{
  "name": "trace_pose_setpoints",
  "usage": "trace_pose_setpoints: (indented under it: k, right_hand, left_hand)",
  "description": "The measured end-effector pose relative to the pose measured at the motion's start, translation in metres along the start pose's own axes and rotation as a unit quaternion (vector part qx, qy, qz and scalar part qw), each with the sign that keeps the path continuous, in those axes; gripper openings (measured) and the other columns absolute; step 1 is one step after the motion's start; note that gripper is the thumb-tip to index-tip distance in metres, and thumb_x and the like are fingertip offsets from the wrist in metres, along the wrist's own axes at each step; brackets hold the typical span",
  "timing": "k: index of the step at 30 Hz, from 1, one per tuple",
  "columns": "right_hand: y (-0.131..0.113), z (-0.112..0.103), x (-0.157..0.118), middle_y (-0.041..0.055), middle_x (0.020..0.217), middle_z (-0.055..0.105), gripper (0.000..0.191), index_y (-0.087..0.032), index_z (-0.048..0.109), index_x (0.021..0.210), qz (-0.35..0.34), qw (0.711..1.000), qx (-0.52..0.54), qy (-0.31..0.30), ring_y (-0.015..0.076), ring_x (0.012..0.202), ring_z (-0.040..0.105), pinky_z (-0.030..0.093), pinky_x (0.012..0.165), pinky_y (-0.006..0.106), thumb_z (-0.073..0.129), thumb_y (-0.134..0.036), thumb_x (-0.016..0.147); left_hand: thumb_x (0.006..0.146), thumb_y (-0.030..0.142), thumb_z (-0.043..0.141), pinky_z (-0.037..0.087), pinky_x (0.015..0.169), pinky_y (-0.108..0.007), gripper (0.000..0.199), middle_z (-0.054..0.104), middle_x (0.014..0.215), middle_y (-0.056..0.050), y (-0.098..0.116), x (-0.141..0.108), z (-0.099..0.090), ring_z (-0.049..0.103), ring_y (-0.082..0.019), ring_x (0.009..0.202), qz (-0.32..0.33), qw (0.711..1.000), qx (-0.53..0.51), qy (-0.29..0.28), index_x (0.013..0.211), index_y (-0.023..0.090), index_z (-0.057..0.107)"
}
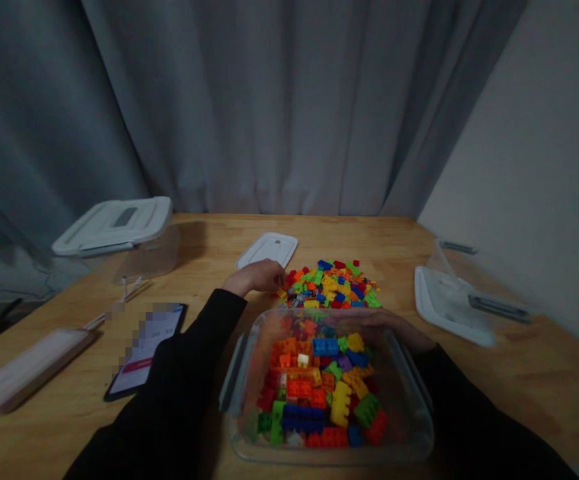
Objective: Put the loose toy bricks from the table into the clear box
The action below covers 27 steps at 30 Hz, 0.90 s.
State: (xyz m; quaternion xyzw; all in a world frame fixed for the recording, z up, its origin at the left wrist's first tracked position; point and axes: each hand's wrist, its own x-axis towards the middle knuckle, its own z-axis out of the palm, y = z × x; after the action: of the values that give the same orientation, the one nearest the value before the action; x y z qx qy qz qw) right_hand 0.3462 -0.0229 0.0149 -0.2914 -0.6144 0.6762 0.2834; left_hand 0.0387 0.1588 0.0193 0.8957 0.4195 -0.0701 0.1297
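My left hand (256, 277) reaches past the box, its bunched fingers at the left edge of a loose pile of multicoloured plastic building bricks (329, 285) on the wooden table (209, 253). Whether those fingers hold a brick is hard to see. My right hand (389, 323) lies flat along the far rim of a clear plastic box (239, 373), partly seen through its wall. The box stands in front of me, filled with red, yellow, blue, green and orange bricks (319, 393). Nothing shows in my right hand.
A white lid (268, 250) lies just beyond my left hand. Another white lid with grey clips (449, 303) lies at the right, and a clear box with a white lid (119, 227) at the far left. A phone (144, 350) and a pale flat case (26, 370) lie left. A grey curtain and wall border the table.
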Motion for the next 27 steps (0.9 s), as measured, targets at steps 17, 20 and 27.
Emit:
trace_pose_setpoints:
  k: [17, 20, 27]
  right_hand:
    - [-0.0009, -0.0005, -0.0005, 0.0028, 0.150, 0.059, 0.048, -0.021, 0.068, 0.137, -0.002, 1.000, -0.020, 0.010, 0.0246, 0.148, 0.044, 0.023, 0.127, 0.042, 0.044, -0.028, 0.095]
    - [-0.0007, -0.0014, -0.0003, 0.0026, 0.151, 0.058, 0.049, -0.021, 0.066, 0.139, 0.000, 1.000, -0.010, 0.003, 0.0246, 0.149, 0.041, 0.022, 0.127, 0.043, 0.044, -0.028, 0.095]
    - [0.0030, -0.0044, 0.0011, 0.0041, 0.153, 0.056, 0.048, -0.020, 0.067, 0.137, -0.006, 1.000, -0.015, -0.005, 0.0255, 0.148, 0.043, 0.020, 0.128, 0.042, 0.047, -0.032, 0.096]
  left_hand:
    - [0.069, 0.018, 0.071, 0.047, 0.072, -0.025, 0.034, 0.082, 0.100, -0.006, -0.0032, 0.0016, 0.0014, 0.070, -0.020, 0.087, 0.000, 1.000, -0.001, -0.007, 0.102, 0.022, 0.081]
    - [0.070, 0.018, 0.072, 0.048, 0.074, -0.025, 0.033, 0.082, 0.101, -0.005, -0.0019, 0.0018, 0.0009, 0.070, -0.020, 0.089, -0.002, 1.000, 0.002, -0.007, 0.101, 0.023, 0.081]
    - [0.072, 0.017, 0.067, 0.049, 0.077, -0.028, 0.037, 0.082, 0.100, -0.009, 0.0015, 0.0010, 0.0000, 0.071, -0.022, 0.089, 0.000, 1.000, 0.011, -0.002, 0.106, 0.021, 0.081]
